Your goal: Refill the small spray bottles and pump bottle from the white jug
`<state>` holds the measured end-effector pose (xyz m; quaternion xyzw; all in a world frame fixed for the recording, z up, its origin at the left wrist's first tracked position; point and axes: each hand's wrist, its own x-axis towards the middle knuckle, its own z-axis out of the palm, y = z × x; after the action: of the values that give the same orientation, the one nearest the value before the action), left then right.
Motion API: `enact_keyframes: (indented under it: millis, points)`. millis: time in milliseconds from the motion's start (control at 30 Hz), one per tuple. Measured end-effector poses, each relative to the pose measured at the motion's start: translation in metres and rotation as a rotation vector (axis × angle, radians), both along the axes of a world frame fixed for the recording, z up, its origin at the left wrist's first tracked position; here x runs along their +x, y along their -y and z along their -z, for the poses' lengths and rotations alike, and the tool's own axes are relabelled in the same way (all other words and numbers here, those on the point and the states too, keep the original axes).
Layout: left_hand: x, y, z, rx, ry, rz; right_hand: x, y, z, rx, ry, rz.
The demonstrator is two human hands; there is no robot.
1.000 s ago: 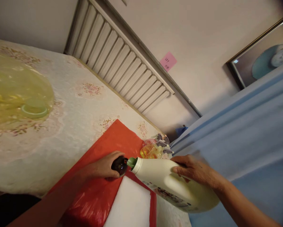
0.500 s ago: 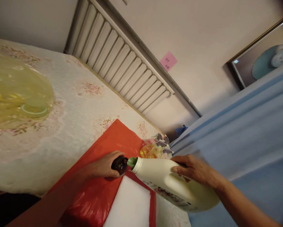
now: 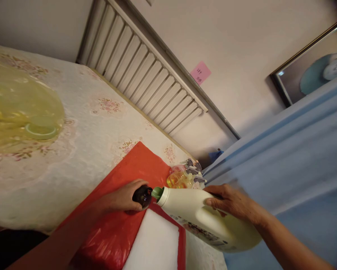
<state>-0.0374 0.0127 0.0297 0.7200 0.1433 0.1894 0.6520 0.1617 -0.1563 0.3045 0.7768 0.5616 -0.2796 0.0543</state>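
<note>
Two bottles: we hold a small dark bottle [image 3: 142,196] and a large cream detergent jug [image 3: 205,222], mouth to mouth.
Dark bottle: it stands on the red plastic bag [image 3: 120,221], near the bag's far edge, with its opening just at the jug's spout.
Left hand: our left hand [image 3: 122,198] wraps round the dark bottle from the left, grip clamped on its body.
Detergent jug: tipped over almost on its side, its green spout [image 3: 156,192] touching or just beside the dark bottle's top; we cannot tell whether liquid is running.
Right hand: our right hand [image 3: 230,203] grasps the jug at its upper rear, where the handle sits, fingers closed on it.
White pad: a flat white sheet [image 3: 157,243] lies on the red bag, directly below the jug's neck.
Behind the jug: a small clear bottle of yellow liquid [image 3: 179,180] with grey sprayer parts [image 3: 193,166] just beside it.
Counter: a floral cloth [image 3: 95,127] covers it.
Far left: a blurred yellow translucent container [image 3: 19,108].
Wall: a white slatted radiator [image 3: 146,71] and a pink note [image 3: 200,72].
Right: blue fabric [image 3: 283,157].
</note>
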Motion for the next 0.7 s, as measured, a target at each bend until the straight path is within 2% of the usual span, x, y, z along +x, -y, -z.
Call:
enact_keyframes:
  millis: [233, 433, 700]
  points:
    - [-0.0009, 0.0025, -0.0036, -0.044, -0.015, 0.013, -0.0017, -0.0004, -0.0019, 0.000, 0.008, -0.003]
    - [-0.0011, 0.0019, -0.0056, 0.000, 0.005, 0.002, -0.0004, 0.0002, -0.0011, 0.000, 0.002, -0.005]
    - [-0.0003, 0.0020, -0.0022, -0.011, -0.031, -0.007, -0.0040, -0.0010, -0.0025, -0.005, 0.005, -0.006]
